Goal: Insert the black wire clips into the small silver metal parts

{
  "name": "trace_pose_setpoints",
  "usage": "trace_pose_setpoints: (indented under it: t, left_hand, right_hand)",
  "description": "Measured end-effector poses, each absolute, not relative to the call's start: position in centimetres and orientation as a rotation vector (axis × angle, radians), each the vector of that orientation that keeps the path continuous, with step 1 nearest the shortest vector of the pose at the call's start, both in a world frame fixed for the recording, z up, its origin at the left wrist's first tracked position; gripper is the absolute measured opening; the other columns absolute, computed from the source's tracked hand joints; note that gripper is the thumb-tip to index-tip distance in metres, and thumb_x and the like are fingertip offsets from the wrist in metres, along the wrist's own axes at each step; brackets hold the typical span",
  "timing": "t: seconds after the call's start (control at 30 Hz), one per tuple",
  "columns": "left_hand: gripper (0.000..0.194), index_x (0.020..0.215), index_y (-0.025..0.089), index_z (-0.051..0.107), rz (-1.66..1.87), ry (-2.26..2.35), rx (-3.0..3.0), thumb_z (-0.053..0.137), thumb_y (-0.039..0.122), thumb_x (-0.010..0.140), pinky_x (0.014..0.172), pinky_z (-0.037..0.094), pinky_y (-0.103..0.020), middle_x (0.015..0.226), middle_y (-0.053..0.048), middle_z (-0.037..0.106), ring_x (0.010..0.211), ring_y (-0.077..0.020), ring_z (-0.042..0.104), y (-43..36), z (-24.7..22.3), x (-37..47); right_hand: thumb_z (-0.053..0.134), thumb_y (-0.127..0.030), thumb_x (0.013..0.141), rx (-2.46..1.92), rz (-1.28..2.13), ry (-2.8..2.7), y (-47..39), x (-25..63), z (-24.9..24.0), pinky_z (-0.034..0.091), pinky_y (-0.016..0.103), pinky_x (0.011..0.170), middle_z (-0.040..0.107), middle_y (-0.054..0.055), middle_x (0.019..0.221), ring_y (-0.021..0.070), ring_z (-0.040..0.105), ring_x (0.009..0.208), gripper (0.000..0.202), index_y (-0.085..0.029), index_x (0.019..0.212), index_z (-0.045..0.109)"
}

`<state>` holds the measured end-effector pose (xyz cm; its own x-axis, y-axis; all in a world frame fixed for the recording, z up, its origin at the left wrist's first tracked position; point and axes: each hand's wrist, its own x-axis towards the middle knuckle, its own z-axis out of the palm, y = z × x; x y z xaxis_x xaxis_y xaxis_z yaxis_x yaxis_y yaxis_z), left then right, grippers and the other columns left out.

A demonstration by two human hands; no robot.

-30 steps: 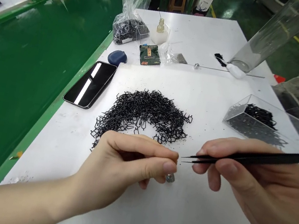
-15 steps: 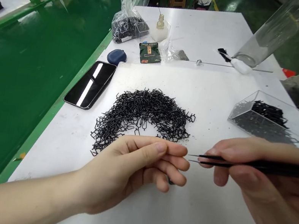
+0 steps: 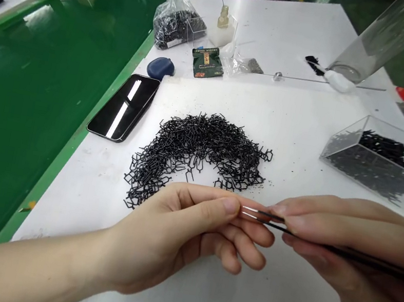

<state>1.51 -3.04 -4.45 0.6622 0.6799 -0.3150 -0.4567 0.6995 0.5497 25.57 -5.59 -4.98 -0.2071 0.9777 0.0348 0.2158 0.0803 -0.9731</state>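
Observation:
A curved heap of thin black U-shaped pieces lies on the white table. In front of it is my left hand, palm turned inward, with the thumb pressed on the index finger; anything pinched there is too small to make out. My right hand grips black tweezers between thumb and fingers. Their two pale tips, slightly apart, are at the left thumb and index fingertip. The other left fingers curl loosely below the tweezers.
A clear box of black pieces stands at the right. A phone, a blue case, a green packet, a bag of black pieces and a tilted clear cylinder lie beyond. Another person's arm shows at the upper left.
The tweezers have moved left to my left fingertips, their angle now sloping down to the right. My left hand has shifted slightly right. The view has tilted down a little.

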Motion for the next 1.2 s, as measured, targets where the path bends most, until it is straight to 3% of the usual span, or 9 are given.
trace_pose_setpoints:
  t: [0.13,0.43,0.73,0.97,1.2]
  left_hand:
    - [0.015,0.105,0.017,0.090,0.662,0.532,0.415,0.077,0.024,0.104,0.071,0.061,-0.010,0.094,-0.008,0.084,0.078,-0.0083,0.076,-3.05,-4.47,1.52]
    - [0.015,0.108,0.020,0.090,0.670,0.541,0.483,0.076,0.026,0.105,0.068,0.058,-0.009,0.097,-0.008,0.085,0.079,-0.0077,0.075,-3.09,-4.40,1.51]
    - [0.016,0.106,0.021,0.090,0.695,0.630,0.629,0.077,0.028,0.103,0.061,0.057,-0.014,0.100,-0.011,0.086,0.076,-0.0118,0.076,-3.13,-4.11,1.56]
    - [0.019,0.108,0.023,0.090,0.691,0.594,0.638,0.072,0.025,0.107,0.065,0.056,-0.012,0.098,-0.008,0.086,0.075,-0.0081,0.074,-3.09,-4.34,1.45]
    - [0.016,0.102,0.018,0.090,0.708,0.637,0.576,0.075,0.024,0.104,0.063,0.056,-0.011,0.093,-0.007,0.084,0.073,-0.0077,0.073,-3.02,-4.18,1.32]
  right_hand:
    - [0.085,-0.020,0.091,-1.254,0.970,-1.726,-5.83,25.74,-4.90,0.066,0.053,0.100,0.082,-0.009,0.127,0.0320,0.077,0.115,0.049,-0.058,0.121,0.081]
    - [0.082,-0.019,0.095,-1.273,0.953,-1.747,-6.03,26.13,-4.64,0.066,0.050,0.103,0.081,-0.013,0.129,0.0295,0.078,0.117,0.051,-0.061,0.123,0.078]
    - [0.083,-0.022,0.094,-1.257,0.958,-1.725,-5.86,25.74,-4.66,0.066,0.054,0.098,0.083,-0.010,0.126,0.0331,0.078,0.116,0.044,-0.058,0.120,0.081]
    - [0.081,-0.024,0.096,-1.273,0.949,-1.704,-6.00,26.02,-4.58,0.065,0.053,0.096,0.083,-0.010,0.122,0.0316,0.078,0.112,0.043,-0.061,0.119,0.080]
    - [0.077,-0.026,0.100,-1.292,0.934,-1.652,-6.01,25.86,-4.77,0.065,0.053,0.093,0.084,-0.010,0.118,0.0303,0.078,0.107,0.040,-0.063,0.114,0.081]
